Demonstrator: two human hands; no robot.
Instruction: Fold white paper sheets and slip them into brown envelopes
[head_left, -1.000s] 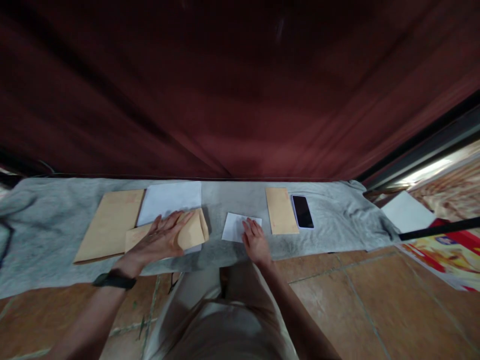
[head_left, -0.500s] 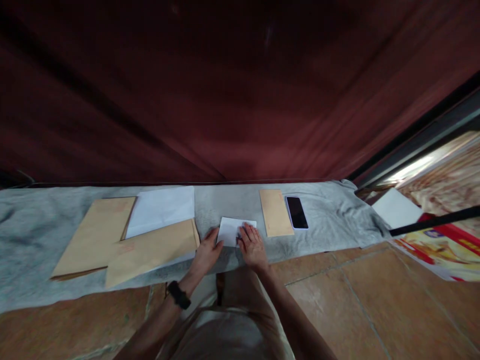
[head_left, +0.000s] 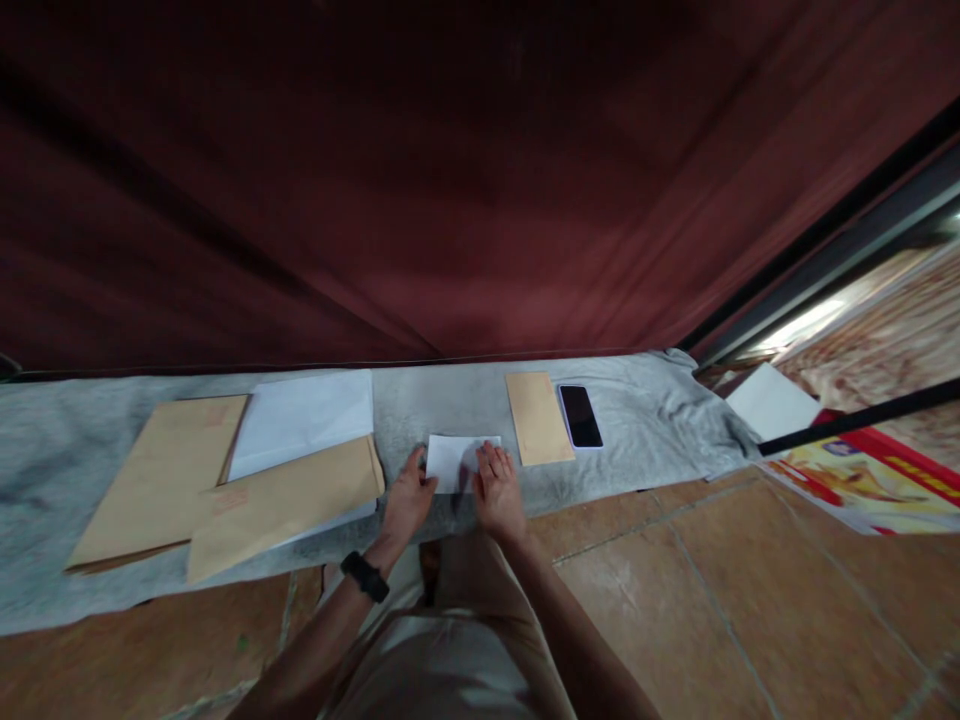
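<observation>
While both hands are at its ends, small white paper (head_left: 450, 460): lies flat on the gray cloth (head_left: 652, 430), left of the phone (head_left: 581, 416) and a little nearer the body.
Left hand (head_left: 409, 498): at the paper's end farther from the phone; thumb and forefinger look apart, but I cannot tell whether the grip has the edge between them.
Right hand (head_left: 499, 495): fingers laid over the paper's end nearer the phone; thumb unclear, so I cannot tell whether this grip pinches.
Paper handling: probably light, thin, easily creased and apt to slide; best held lightly by opposite edges or pressed flat.
Small tan envelope (head_left: 538, 418): just left of the phone, between it and the paper.
Long tan envelope (head_left: 292, 505): well left of the phone, partly over a large white sheet (head_left: 307, 420).
</observation>
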